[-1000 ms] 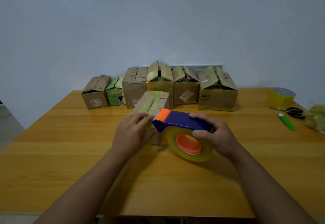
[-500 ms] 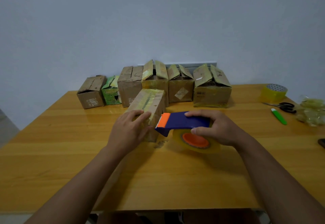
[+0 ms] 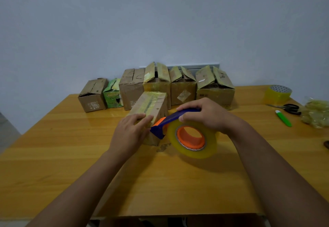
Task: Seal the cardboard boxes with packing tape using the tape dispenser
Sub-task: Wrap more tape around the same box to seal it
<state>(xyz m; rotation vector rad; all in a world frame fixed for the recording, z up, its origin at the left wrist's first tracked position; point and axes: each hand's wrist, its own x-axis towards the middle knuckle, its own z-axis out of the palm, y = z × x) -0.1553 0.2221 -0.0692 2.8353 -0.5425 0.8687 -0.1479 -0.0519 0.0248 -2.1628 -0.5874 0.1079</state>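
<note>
1. Change: the tape dispenser [image 3: 175, 118], flat and level half a second ago, is now tipped with its orange nose down against the near right corner of the front box [image 3: 151, 109]; the yellowish tape roll [image 3: 192, 138] faces the viewer with its orange core showing.
2. Meaning: the tape end appears to be meeting the box's near edge, so a sealing strip is probably starting or being cut; which of the two cannot be told.
3. Right hand [image 3: 204, 114]: fingers curled over the dispenser's blue handle, gripping it.
4. Left hand [image 3: 130, 132]: fingers straight, pressing flat on the front box's near top edge to steady it, as before.
5. Count, boxes: seven on the counter [image 3: 71, 146]: one front box lying lengthwise, already banded with tape, and six in the back row [image 3: 156, 86], one of them green [image 3: 113, 95], several with flaps raised.
6. Count, other items: one dispenser, one spare tape roll [image 3: 278, 94], one pair of scissors [image 3: 289, 108], one green utility knife [image 3: 283, 118], one heap of crumpled tape [image 3: 316, 114].
</note>
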